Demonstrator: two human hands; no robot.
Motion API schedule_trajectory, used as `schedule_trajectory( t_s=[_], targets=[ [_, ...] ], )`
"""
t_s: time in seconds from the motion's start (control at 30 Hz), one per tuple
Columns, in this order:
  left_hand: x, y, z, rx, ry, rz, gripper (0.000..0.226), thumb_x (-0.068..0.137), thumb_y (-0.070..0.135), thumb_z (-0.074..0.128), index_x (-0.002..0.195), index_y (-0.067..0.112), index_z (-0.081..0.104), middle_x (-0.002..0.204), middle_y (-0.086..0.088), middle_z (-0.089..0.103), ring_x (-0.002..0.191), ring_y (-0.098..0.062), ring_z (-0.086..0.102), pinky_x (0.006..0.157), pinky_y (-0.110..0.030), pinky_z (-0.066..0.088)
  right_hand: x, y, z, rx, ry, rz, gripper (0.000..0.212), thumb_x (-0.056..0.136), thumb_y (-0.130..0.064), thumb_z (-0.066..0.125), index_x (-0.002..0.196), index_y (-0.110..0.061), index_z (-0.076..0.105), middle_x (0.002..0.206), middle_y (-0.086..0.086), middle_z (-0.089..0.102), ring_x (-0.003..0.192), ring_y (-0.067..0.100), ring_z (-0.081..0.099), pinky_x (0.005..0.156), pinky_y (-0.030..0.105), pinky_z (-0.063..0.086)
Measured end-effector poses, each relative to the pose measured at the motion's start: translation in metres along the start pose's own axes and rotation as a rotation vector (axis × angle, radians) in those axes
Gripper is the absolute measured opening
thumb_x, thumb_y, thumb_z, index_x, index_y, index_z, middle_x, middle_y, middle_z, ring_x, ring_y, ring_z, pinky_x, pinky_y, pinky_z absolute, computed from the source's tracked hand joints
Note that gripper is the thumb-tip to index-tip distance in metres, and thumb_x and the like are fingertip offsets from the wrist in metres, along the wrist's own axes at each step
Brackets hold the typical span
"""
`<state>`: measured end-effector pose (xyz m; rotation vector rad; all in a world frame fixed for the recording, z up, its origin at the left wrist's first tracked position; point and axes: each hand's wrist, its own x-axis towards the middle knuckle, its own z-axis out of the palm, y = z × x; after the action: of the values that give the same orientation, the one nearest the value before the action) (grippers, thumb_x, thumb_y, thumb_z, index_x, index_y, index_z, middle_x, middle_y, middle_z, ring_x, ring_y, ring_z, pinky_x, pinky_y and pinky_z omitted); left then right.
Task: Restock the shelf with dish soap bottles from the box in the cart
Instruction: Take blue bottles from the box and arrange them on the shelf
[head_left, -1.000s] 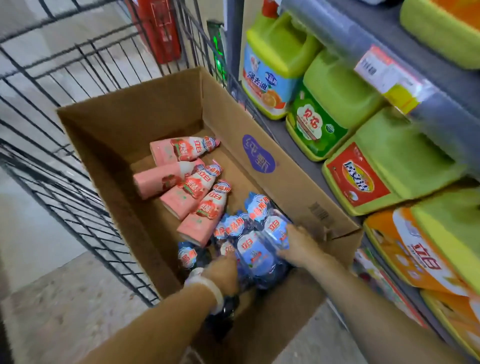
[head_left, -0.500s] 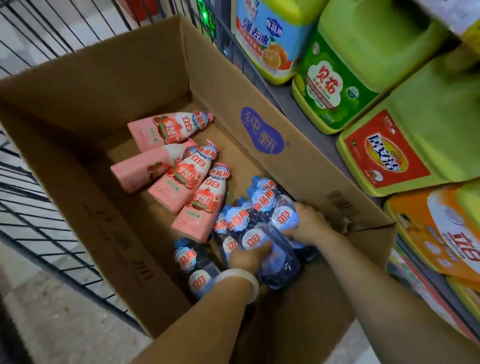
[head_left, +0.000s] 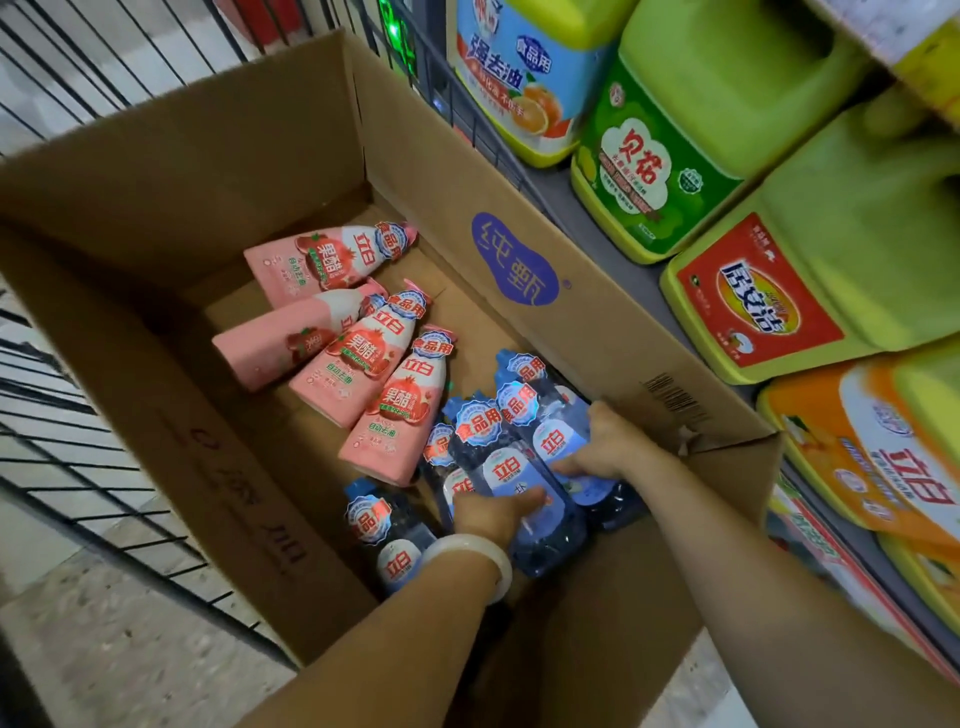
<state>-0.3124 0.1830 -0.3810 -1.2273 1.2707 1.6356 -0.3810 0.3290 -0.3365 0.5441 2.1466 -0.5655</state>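
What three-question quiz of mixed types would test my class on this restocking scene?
1. True or false: the pink bottles stand upright in the cardboard box.
2. Which hand wears the white bangle? A) left B) right
3. Fill in: both hands rest on the ____ bottles.

Key: 1 false, they lie flat. 2 A, the left hand; the right hand is bare. 3 blue.

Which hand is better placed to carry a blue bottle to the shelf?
Right. The right hand grips blue bottles on the side nearest the shelf; the left hand is farther away.
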Motion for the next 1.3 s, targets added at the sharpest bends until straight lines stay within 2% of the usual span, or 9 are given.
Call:
schedule_trajectory(
  t_s=[0.07,0.13,0.23,0.4,0.53,0.7,0.87,1.0,1.3],
  targets=[
    [-0.012,0.01,-0.001,0.027,0.01,0.007,0.084,0.034,0.023,0.095,0.106,0.001,0.059,0.104,-0.016,0.069,0.093,-0.034,0.067,0.083,-0.049,0.054,-0.007,0.002,0.006,0.115,-0.002,0.003,0.09,0.068,-0.029,0.083,0.14,-0.007,0.034,0.144,0.009,0.043,0.128,0.025,0.046,0.104,0.036,0.04],
    [-0.019,0.019,-0.006,0.033,0.01,0.009,0.054,0.058,0.01,0.089,0.103,-0.003,0.062,0.101,-0.018,0.068,0.091,-0.033,0.066,0.082,-0.047,0.054,-0.013,0.003,0.012,0.238,0.009,0.004,0.084,0.067,-0.025,0.084,0.137,-0.008,0.039,0.14,0.01,0.048,0.122,0.025,0.052,0.101,0.037,0.044],
    [-0.023,0.032,-0.019,0.134,-0.054,0.042,0.074,0.045,0.021,0.092,0.109,-0.004,0.064,0.106,-0.021,0.069,0.092,-0.034,0.068,0.084,-0.05,0.055,-0.028,0.004,0.012,0.468,0.017,0.007,0.068,0.068,-0.013,0.084,0.126,-0.008,0.048,0.119,0.007,0.06,0.101,0.021,0.059,0.087,0.034,0.05],
    [-0.062,0.071,-0.037,0.178,-0.256,0.179,0.072,0.05,0.009,0.087,0.115,-0.005,0.06,0.104,-0.023,0.069,0.09,-0.038,0.068,0.082,-0.055,0.054,-0.066,-0.001,-0.002,0.711,0.077,-0.062,0.048,0.07,-0.005,0.081,0.109,-0.012,0.054,0.108,0.006,0.064,0.093,0.021,0.062,0.081,0.034,0.052],
    [-0.1,0.099,-0.043,0.283,-0.409,0.331,0.038,0.073,-0.007,0.072,0.11,-0.003,0.062,0.101,-0.021,0.07,0.089,-0.034,0.069,0.084,-0.048,0.055,-0.104,-0.005,-0.023,0.855,0.115,-0.13,0.036,0.073,-0.007,0.079,0.098,-0.019,0.056,0.1,0.004,0.067,0.088,0.02,0.065,0.075,0.031,0.054],
    [-0.152,0.121,-0.035,0.328,-0.559,0.489,0.037,0.077,-0.017,0.063,0.108,0.004,0.06,0.096,-0.016,0.072,0.086,-0.031,0.068,0.084,-0.047,0.055,-0.152,-0.001,-0.05,0.964,0.214,-0.226,0.055,0.065,-0.008,0.084,0.113,-0.013,0.058,0.103,0.006,0.071,0.091,0.024,0.069,0.084,0.041,0.055],
    [-0.201,0.131,-0.018,0.449,-0.75,0.583,0.065,0.065,-0.009,0.075,0.125,0.002,0.052,0.112,-0.022,0.067,0.093,-0.032,0.068,0.081,-0.043,0.057,-0.209,0.013,-0.072,1.039,0.324,-0.317,0.048,0.068,-0.001,0.08,0.109,-0.015,0.057,0.104,0.009,0.071,0.092,0.026,0.069,0.088,0.044,0.054],
    [-0.261,0.123,0.006,0.55,-0.873,0.672,0.051,0.074,-0.012,0.064,0.121,0.006,0.054,0.105,-0.017,0.07,0.086,-0.026,0.071,0.072,-0.034,0.059,-0.271,0.042,-0.085,1.069,0.48,-0.378,0.06,0.066,-0.001,0.081,0.119,-0.006,0.055,0.108,0.014,0.07,0.096,0.03,0.068,0.091,0.049,0.052],
    [-0.386,0.027,0.052,0.743,-1.091,0.816,0.069,0.064,-0.003,0.073,0.129,0.0,0.049,0.113,-0.019,0.067,0.094,-0.03,0.069,0.077,-0.036,0.057,-0.434,0.15,-0.069,1.106,0.736,-0.498,0.048,0.071,0.0,0.076,0.113,-0.01,0.056,0.096,0.004,0.071,0.075,0.014,0.068,0.077,0.033,0.057]
  ],
)
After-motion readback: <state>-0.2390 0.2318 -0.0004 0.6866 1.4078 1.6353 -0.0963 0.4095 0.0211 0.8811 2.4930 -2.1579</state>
